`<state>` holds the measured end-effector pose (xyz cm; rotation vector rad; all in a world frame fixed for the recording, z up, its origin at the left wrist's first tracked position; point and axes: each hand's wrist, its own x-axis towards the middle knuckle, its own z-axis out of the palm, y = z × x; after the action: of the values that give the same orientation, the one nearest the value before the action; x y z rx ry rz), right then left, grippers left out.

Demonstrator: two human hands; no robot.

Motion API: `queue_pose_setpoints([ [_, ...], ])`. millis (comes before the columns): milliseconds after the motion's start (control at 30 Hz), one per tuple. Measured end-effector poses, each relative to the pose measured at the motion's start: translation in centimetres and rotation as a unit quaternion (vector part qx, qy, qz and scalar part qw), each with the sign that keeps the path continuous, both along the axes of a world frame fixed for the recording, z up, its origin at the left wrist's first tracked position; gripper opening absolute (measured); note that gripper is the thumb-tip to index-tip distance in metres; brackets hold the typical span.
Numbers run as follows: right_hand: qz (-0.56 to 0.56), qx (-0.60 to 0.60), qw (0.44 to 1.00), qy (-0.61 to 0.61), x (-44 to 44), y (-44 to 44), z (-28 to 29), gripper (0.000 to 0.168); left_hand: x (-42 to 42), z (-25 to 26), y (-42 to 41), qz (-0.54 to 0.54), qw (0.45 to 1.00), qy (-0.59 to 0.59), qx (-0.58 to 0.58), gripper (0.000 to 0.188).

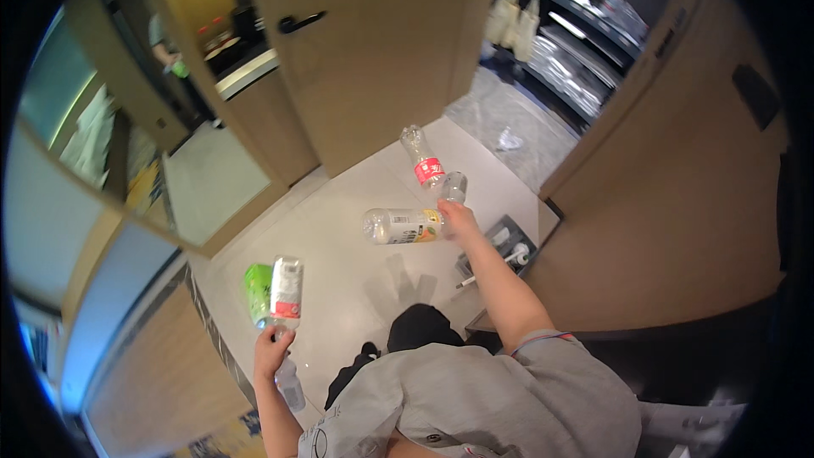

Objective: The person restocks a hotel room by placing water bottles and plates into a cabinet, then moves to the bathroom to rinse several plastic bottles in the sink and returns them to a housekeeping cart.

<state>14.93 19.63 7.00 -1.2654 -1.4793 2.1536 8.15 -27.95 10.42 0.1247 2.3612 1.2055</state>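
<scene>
My right hand (456,219) is closed around the necks of several empty plastic bottles. They fan outward: a clear bottle with a red label (429,170), a small clear bottle (454,186) and a large clear bottle with a white and yellow label (407,226). My left hand (273,350) grips more containers by their necks: a clear bottle with a white and red label (287,289), a green bottle or carton (258,292) beside it, and a pale translucent bottle (290,385) pointing down below the hand.
A grey caddy (502,242) with cleaning items stands on the floor near my right arm. Ahead is a wooden door with a black handle (302,22). A rack (572,57) holds wrapped goods beyond the doorway. A mirror (216,184) is at the left, a wooden door (661,203) at the right.
</scene>
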Motion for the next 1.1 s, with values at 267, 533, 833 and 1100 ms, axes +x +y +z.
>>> queue_pose_setpoints([
  [267,-0.192,0.038,0.979,-0.064,1.9,18.7,-5.1,0.027,-19.2,-3.0,30.4,-0.232,0.972,-0.018,0.032,0.034],
  [533,-0.247,0.068,0.961,-0.101,-4.8,42.5,0.2,0.030,-29.9,-1.2,61.0,-0.359,0.926,0.114,0.019,0.034],
  [833,-0.358,0.188,0.912,-0.068,-9.8,71.9,3.6,0.034,-39.3,1.5,97.1,-0.447,0.893,0.046,-0.004,0.048],
  [1100,-0.496,0.249,0.830,-0.062,-6.9,94.3,15.1,0.028,-41.9,10.9,130.2,-0.549,0.821,0.153,0.027,0.048],
])
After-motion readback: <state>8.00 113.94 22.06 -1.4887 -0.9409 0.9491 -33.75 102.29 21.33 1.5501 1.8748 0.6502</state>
